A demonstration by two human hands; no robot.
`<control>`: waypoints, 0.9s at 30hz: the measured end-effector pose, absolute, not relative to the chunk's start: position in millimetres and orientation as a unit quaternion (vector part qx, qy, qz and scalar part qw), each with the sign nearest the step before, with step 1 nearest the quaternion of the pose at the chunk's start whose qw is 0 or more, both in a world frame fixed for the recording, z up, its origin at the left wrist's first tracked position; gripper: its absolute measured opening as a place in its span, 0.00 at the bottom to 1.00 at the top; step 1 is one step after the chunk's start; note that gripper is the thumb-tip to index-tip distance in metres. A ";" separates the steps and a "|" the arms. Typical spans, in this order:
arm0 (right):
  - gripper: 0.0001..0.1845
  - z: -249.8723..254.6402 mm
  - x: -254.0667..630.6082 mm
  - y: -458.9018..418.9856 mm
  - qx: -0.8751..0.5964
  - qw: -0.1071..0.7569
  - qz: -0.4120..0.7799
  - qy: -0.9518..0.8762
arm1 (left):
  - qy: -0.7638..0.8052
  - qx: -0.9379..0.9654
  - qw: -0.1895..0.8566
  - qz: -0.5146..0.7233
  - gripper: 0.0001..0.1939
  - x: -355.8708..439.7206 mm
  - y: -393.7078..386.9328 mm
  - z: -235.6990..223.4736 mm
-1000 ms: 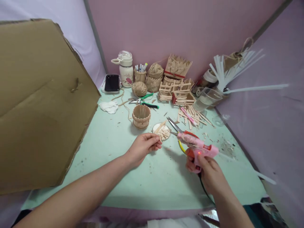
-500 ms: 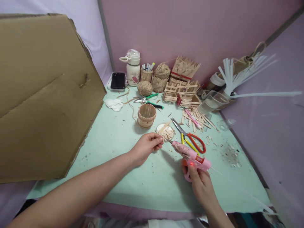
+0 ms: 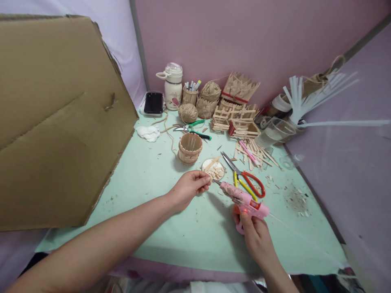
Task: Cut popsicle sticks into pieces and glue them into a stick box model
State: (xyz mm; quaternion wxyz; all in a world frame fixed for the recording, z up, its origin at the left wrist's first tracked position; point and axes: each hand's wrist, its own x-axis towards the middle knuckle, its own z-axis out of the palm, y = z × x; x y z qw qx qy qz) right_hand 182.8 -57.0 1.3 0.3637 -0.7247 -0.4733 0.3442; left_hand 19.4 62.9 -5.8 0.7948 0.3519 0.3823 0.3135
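Observation:
My right hand (image 3: pixel 255 234) is wrapped round the handle of a pink glue gun (image 3: pixel 242 199) with a red light glowing on it. The gun's nozzle points left, close to the fingertips of my left hand (image 3: pixel 192 187). Those fingers are pinched together on a tiny wooden piece, mostly hidden. Just behind them a round white lid (image 3: pixel 218 174) holds broken bits of wood and a popsicle stick (image 3: pixel 213 163). A small round wooden pot (image 3: pixel 190 149) stands upright behind my left hand. Red-handled scissors (image 3: pixel 241 173) lie beyond the gun, across yellow-handled pliers (image 3: pixel 244 186).
Green-handled pruners (image 3: pixel 195 132) and a twine ball (image 3: pixel 187 113) lie behind the pot. A bottle (image 3: pixel 173 91) and wooden crafts (image 3: pixel 235 118) line the back. Loose sticks (image 3: pixel 253 152) and a plastic cup (image 3: pixel 276 131) are right. A cardboard sheet (image 3: pixel 61 122) blocks the left.
The glue gun has shifted slightly left, its nozzle nearer my left fingertips. My left hand keeps its pinch, and the whole view has moved a little.

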 end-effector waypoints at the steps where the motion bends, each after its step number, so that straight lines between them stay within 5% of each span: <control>1: 0.30 1.0 182.8 -56.9 -0.724 0.364 0.347 -0.473 | 0.382 0.354 0.794 0.312 0.14 19.4 62.9 -5.6; 27: 0.26 -2.8 189.0 -65.5 -0.711 0.343 0.326 -0.520 | 0.374 0.358 0.784 0.341 0.14 18.3 63.8 -11.6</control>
